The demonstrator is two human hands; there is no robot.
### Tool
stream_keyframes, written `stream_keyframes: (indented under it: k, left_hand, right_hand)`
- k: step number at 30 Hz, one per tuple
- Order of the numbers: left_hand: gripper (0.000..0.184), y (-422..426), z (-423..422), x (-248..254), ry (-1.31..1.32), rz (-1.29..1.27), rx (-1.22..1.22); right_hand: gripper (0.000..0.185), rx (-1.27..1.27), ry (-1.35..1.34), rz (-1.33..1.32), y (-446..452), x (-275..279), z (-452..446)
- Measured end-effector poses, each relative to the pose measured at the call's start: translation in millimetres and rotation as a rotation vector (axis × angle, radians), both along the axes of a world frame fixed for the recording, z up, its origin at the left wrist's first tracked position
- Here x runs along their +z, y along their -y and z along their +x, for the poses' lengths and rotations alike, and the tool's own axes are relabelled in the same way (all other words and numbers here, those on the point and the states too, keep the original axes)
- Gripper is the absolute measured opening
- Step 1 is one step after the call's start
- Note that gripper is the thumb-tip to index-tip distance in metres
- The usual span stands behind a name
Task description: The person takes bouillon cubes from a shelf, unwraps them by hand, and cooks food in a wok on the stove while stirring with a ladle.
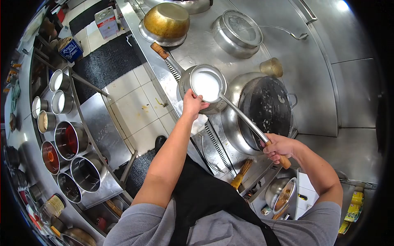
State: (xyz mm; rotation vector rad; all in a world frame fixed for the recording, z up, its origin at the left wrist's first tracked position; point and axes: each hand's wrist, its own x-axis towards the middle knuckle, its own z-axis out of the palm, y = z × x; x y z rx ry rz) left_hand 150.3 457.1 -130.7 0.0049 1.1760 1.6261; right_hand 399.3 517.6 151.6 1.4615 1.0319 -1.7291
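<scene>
My right hand (279,148) is wrapped round the wooden end of a long-handled metal ladle (245,118). The ladle's bowl holds something smooth and white (206,85); whether liquid or powder I cannot tell. Under the bowl is a round metal pan (184,85) with its own wooden handle (159,50) pointing away to the left. My left hand (194,105) is at the near-left rims of ladle and pan, thumb and fingers drawn together; what lies between them is hidden. A white cloth (199,124) lies just below that hand.
To the right of the pan sits a large dark wok (269,105). Behind are an upturned golden bowl (166,20) and a metal pot with a strainer (238,33). A bamboo brush (242,174) lies near my apron. Metal pots (86,172) fill the left shelf.
</scene>
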Motion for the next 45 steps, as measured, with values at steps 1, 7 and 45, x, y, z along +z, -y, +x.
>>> stream_keyframes:
  k: [1,7,45]
  left_hand:
    - [0.02,-1,-1,0,0.01,0.003,-0.011]
    - [0.016,2,-18,1,0.011,0.019,-0.118]
    - [0.013,-3,-27,-1,-0.198,-0.156,-0.095]
  right_hand:
    - [0.025,-0.012,0.001,-0.015,-2,0,0]
    - [0.023,-0.069,0.012,-0.091,-9,3,-4]
    - [0.029,-0.588,-0.521,-0.177,111,-149,71]
